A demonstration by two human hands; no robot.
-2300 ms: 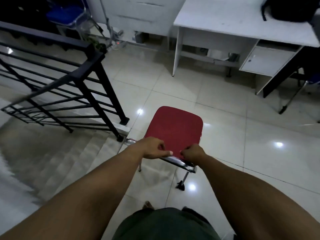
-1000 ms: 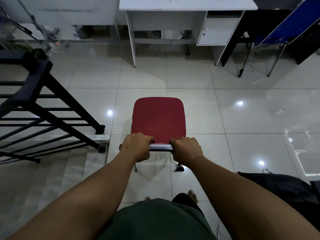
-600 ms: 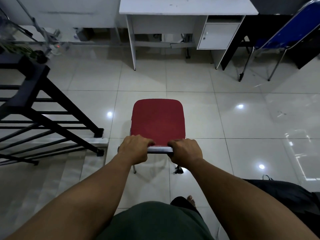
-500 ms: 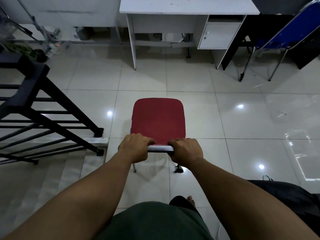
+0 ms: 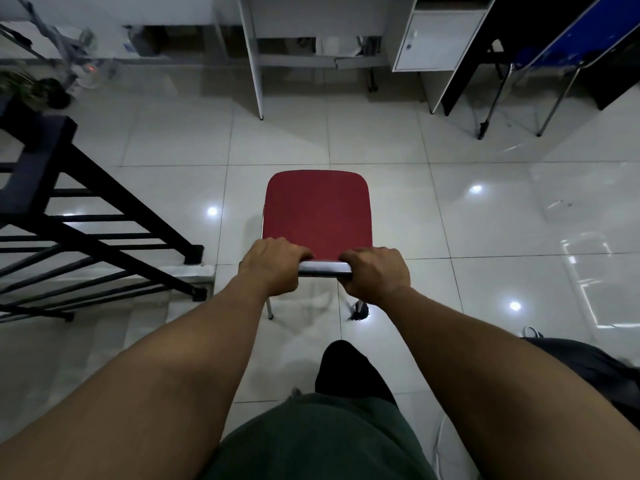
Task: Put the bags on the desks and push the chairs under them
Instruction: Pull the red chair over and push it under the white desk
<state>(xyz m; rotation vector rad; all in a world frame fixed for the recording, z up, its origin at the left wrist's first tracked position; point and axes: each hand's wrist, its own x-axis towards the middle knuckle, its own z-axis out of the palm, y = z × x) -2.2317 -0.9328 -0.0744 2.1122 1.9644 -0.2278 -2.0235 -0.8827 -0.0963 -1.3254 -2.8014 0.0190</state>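
A red chair (image 5: 317, 211) with a chrome frame stands on the tiled floor straight ahead of me, its seat pointing at a white desk (image 5: 254, 60) at the top of the view. My left hand (image 5: 273, 265) and my right hand (image 5: 375, 271) both grip the chrome top bar of the chair's back, side by side. The desk's knee space lies open between its left leg and its white cabinet (image 5: 436, 39). A dark bag (image 5: 588, 365) lies on the floor at my right, partly hidden behind my right arm.
A black stair railing (image 5: 79, 216) and steps going down fill the left side. A blue chair (image 5: 554, 50) with metal legs stands at the top right beside a dark desk panel. A potted plant (image 5: 31, 88) sits at the far left.
Since the earliest frame I have turned to face the desk squarely and my hands have closed around the back bar. The chair and I have moved closer to the desk.
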